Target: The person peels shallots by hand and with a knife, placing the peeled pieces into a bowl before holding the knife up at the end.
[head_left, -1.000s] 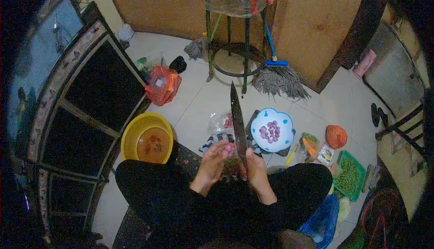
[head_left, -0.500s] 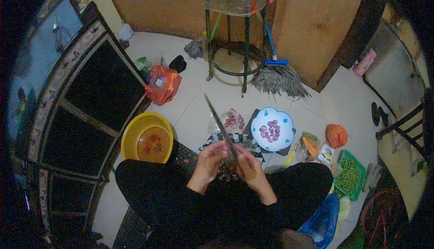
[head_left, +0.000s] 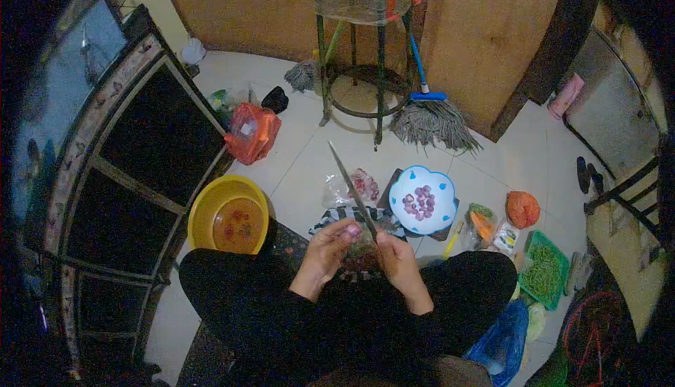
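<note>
Between the black-clad knees [head_left: 239,278] of a person seated low over a tiled floor [head_left: 302,137], two bare hands work close together. The left hand [head_left: 318,257] pinches a small purple bulb [head_left: 353,230] at its fingertips, on the side facing the other hand. The right hand [head_left: 402,264] grips a long knife [head_left: 349,184] with its fingers closed around the handle end, which they mostly hide. The blade slants up and away to the left, its lower part just beside the bulb; whether they touch cannot be told.

Beneath and beyond the hands lies a black-and-white striped item [head_left: 337,217]. Just past it, a clear plastic bag [head_left: 336,190] has small reddish pieces [head_left: 363,184] at its right side. To the right, a white bowl [head_left: 402,217] with blue markings holds a cluster of peeled-looking purple bulbs [head_left: 422,202]. On the left stands a yellow basin [head_left: 199,208] with brownish liquid and dark reddish bits in it. Farther right, near the right knee, a green basket [head_left: 562,248] contains small green pieces [head_left: 541,269]; a round orange bundle [head_left: 522,209] lies beyond it.
</note>
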The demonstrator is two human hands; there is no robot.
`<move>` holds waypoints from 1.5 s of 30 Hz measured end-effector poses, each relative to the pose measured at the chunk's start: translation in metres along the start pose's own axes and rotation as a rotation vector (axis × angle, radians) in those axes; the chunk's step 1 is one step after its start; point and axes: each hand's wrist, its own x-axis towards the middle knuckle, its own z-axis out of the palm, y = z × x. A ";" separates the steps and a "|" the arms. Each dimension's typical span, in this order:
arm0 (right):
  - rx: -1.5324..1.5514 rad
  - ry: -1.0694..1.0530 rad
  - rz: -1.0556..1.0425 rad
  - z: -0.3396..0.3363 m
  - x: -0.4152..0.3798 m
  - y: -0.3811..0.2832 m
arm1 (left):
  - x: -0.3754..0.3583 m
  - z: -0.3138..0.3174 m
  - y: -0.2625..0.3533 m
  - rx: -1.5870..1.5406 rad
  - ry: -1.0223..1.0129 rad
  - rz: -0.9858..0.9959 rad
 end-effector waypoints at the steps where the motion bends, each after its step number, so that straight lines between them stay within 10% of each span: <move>1: 0.077 -0.014 0.060 0.000 -0.001 -0.003 | 0.001 0.000 0.000 -0.014 -0.007 0.002; 45: 0.142 0.015 0.144 0.002 0.001 0.011 | 0.003 0.007 -0.006 -0.206 -0.050 -0.030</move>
